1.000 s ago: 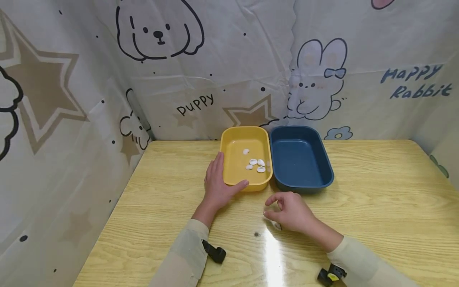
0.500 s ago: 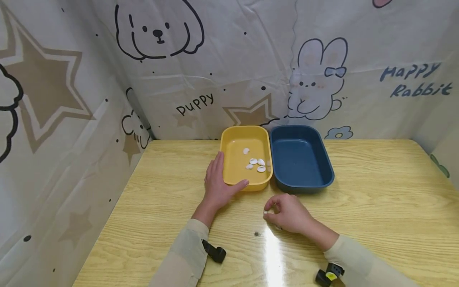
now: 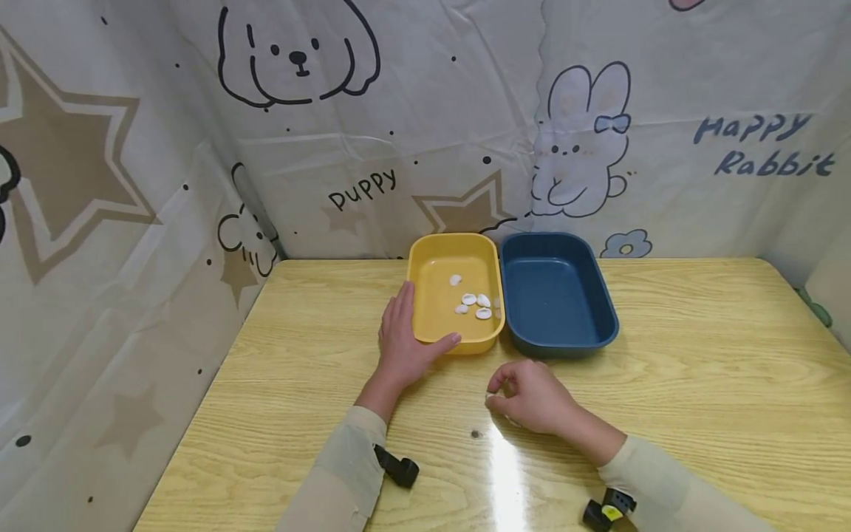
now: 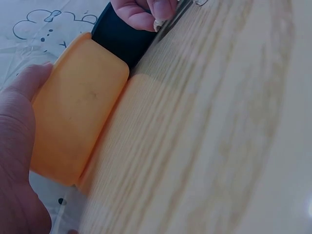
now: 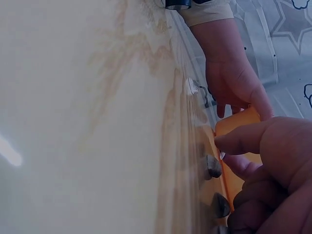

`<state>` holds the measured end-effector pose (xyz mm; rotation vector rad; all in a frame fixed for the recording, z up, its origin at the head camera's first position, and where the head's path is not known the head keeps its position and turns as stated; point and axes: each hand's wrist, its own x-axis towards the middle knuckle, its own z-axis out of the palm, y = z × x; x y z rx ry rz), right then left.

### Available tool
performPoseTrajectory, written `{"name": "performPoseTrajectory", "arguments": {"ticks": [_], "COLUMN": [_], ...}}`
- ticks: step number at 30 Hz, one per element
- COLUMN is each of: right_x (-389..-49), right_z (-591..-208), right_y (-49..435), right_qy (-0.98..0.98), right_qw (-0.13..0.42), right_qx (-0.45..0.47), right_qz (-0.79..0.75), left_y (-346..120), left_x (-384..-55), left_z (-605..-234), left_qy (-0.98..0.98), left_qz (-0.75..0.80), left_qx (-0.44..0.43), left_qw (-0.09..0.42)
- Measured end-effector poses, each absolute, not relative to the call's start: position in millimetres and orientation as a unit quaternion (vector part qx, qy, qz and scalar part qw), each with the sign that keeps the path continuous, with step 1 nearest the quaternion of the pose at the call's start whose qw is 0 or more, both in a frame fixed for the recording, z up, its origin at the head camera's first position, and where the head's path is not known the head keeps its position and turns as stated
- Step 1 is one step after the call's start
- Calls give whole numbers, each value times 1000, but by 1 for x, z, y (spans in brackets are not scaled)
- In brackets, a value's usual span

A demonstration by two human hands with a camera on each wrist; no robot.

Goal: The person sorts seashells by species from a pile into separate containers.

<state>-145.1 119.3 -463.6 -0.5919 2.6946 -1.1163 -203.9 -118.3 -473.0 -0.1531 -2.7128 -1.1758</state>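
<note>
My left hand (image 3: 403, 347) rests against the near left corner of a yellow plastic box (image 3: 455, 341), thumb along its front and fingers along its left side. Several small white seashells (image 3: 483, 313) lie inside. In front of the boxes, low over the table, my right hand (image 3: 535, 395) pinches a small whitish seashell (image 4: 158, 24) between thumb and forefinger. In the right wrist view that hand (image 5: 273, 170) is close up, with dark grey seashells (image 5: 213, 166) on the table beside its fingertips. In the head view the hand mostly hides them.
A dark blue box (image 3: 558, 295) stands touching the yellow one on its right. Behind both hangs a printed cloth (image 3: 399, 148). A small grey spot (image 3: 476, 434) shows on the wooden table (image 3: 299, 384), and bright glare lies near it.
My right thumb and forefinger have closed together on the small seashell, and the hand has shifted slightly down and left. My left hand has stayed on the yellow box.
</note>
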Motion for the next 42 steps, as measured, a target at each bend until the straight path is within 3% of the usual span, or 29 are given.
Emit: {"name": "performPoseTrajectory", "arguments": {"ticks": [8, 42], "right_x": [-145, -187], "right_z": [-451, -388], "right_y": [118, 128], "right_qy": [896, 892], "right_qw": [86, -19], "right_qx": [-193, -163], "right_qz": [-390, -421], "left_y": [-118, -118], "left_x": [-204, -205], "left_z": [-471, -466], "left_qy": [-913, -914], "left_qz": [-396, -396], "left_qx": [-49, -46], "left_qw": [86, 78]}}
